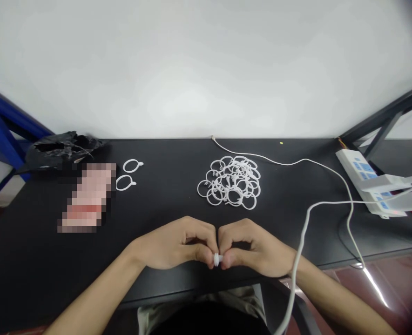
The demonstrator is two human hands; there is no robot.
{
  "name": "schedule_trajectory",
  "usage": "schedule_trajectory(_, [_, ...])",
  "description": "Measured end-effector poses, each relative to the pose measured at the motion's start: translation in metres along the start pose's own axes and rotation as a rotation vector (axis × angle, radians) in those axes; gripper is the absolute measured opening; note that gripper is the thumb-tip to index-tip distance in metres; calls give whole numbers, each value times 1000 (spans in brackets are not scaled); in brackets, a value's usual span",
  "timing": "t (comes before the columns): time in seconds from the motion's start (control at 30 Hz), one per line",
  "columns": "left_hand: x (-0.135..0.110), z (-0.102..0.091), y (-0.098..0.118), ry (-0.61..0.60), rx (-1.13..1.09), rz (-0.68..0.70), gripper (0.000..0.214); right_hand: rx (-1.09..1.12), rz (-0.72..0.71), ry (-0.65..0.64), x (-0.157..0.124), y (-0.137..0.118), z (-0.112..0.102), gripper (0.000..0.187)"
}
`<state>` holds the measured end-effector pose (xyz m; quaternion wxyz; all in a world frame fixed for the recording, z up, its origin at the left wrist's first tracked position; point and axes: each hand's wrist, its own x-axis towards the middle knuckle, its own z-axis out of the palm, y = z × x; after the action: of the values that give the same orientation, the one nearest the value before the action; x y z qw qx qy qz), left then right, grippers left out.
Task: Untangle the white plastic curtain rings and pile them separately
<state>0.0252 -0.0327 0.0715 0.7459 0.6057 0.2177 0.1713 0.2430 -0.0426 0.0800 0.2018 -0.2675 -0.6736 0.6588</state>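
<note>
My left hand (178, 244) and my right hand (253, 249) meet at the near edge of the black table (164, 204), fingers curled. Both pinch one small white plastic piece (216, 259) between thumbs and fingertips; most of it is hidden. Just beyond the hands lies a pile of several white plastic rings (231, 182). Two separate white rings (129, 174) with small tabs lie to the left.
A crumpled black plastic bag (61, 148) sits at the back left, with a blurred pinkish patch (87, 197) near it. A white cable (307, 218) runs across the right side to a white power strip (376, 186). A blue frame stands left, a dark frame right.
</note>
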Motion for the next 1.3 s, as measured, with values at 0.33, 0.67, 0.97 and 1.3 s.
schedule_trajectory(0.33, [-5, -12, -9, -30, -93, 132, 39, 0, -118, 88, 2, -6, 2, 22])
schedule_trajectory(0.67, [-11, -43, -10, 1030, 832, 2, 29, -800, -272, 413, 8, 7, -34, 10])
schedule_trajectory(0.97, [-30, -89, -35, 1390, 1413, -434, 37, -1230, -244, 539, 12, 37, -72, 16])
schedule_trajectory(1.3, [-25, -85, -31, 1327, 1443, -368, 25, -1203, -275, 675, 8, 37, -65, 20])
